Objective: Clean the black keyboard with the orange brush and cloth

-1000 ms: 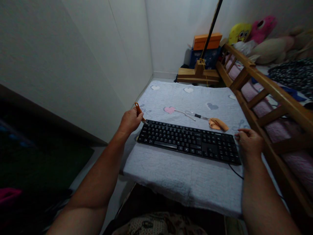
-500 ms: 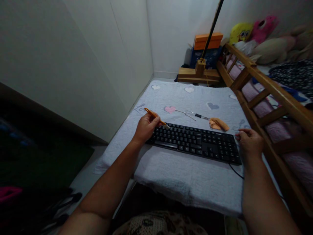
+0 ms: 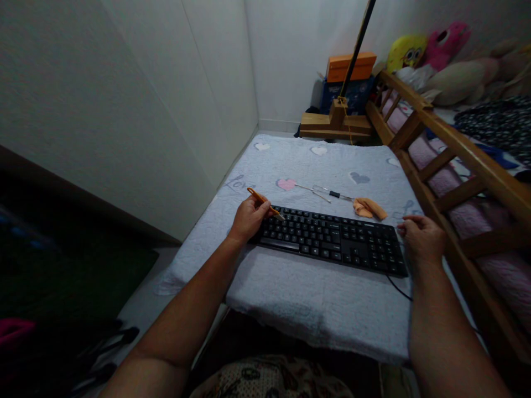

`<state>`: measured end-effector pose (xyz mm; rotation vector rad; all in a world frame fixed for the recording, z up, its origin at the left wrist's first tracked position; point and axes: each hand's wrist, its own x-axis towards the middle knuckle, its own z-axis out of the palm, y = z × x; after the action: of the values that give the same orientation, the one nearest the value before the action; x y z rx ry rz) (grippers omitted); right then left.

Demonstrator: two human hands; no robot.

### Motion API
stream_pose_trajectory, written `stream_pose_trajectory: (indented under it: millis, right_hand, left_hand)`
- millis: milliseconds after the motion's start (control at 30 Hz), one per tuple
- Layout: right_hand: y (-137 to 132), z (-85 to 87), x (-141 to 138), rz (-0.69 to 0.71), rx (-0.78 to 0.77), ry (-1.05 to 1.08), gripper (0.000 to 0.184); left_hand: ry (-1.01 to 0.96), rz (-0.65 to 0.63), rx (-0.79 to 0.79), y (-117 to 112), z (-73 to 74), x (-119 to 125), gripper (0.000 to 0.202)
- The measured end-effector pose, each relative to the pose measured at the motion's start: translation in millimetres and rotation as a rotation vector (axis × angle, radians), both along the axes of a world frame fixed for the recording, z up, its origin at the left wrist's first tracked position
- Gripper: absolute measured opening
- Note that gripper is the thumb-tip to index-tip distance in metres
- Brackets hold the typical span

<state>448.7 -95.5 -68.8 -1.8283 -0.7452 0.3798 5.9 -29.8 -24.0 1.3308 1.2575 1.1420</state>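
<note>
My left hand [image 3: 248,217] is closed in a pinch around a small brush [image 3: 259,196] with an orange handle and pale bristles. The bristle end rests on the upper left keys of a black keyboard [image 3: 332,239], which lies at a slant across the cloth. At the keyboard's right end, my right hand [image 3: 423,236] has its fingers curled together beside the upper corner. What those fingertips grip, if anything, is hidden. Behind the keyboard lie a folded orange-tan cloth [image 3: 369,208], a thin tool with a black grip [image 3: 334,194] and a white cord-like piece [image 3: 313,191].
A pale blue cloth [image 3: 282,298] with hearts covers the table. A wooden bed rail [image 3: 456,146] runs along the right, with plush toys beyond it. At the back, a wooden stand [image 3: 337,124] holds a dark pole before stacked boxes. The keyboard cable [image 3: 399,288] trails right.
The brush tip has shifted slightly left and down over the keys, with my left hand tilting along. My right hand stays by the keyboard's end. The whole view has shifted slightly.
</note>
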Motion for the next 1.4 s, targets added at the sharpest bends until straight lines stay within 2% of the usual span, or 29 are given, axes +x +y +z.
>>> stream_pose_trajectory:
  millis: [233,500,800,1000,1100,1300,1400]
  right_hand:
    - [1,-1.9,1,-0.010,0.003,0.008,0.015]
    - [1,7.4,-6,-0.036,0.033,0.065,0.027]
    - [0,1.0,0,-0.002,-0.002,0.010,0.014]
    - [-1,8.3,-7,-0.038,0.005,0.017,0.020]
    - [0,9.7,-8,-0.039,0.015,0.042,0.024]
    - [0,7.0,-7,-0.044,0.009,0.031,0.021]
    - [0,5.9,-6,-0.027,0.007,0.022,0.016]
  left_hand:
    - [0.216,0.051,0.047,0,8.1,-27,0.024]
    - [0.391,0.124,0.095,6,9.4,-57,0.025]
    - [0.624,0.189,0.174,0,22.7,-76,0.019]
    - [0.750,0.262,0.213,-1,26.3,-85,0.017]
    - [0.736,0.306,0.223,-3,27.6,-88,0.017]
    - [0.373,0.275,0.135,-4,18.7,-85,0.027]
    - [0.314,0.264,0.104,-3,11.4,-84,0.028]
